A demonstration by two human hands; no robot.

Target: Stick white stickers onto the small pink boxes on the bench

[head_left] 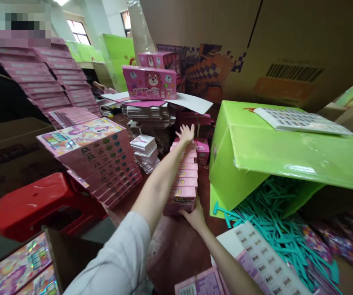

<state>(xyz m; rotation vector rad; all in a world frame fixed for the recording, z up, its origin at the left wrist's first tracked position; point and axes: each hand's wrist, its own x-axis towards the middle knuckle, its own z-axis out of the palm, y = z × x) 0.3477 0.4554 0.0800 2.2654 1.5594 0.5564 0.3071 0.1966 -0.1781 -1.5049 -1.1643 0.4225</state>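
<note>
At the lower left of the frame sits a red stool point(38, 205), with a leaning pile of flat pink boxes point(102, 164) just beside it. In the middle is a row of small pink boxes point(185, 180) on the brown table point(176, 246). The left hand point(186, 133) is open, fingers spread, resting on the far end of the row. The right hand point(195, 215) is open too, pressed flat against the near end. On the right, a green carton point(287, 151) lies tipped over, and teal plastic pieces point(271, 221) spill out under it.
</note>
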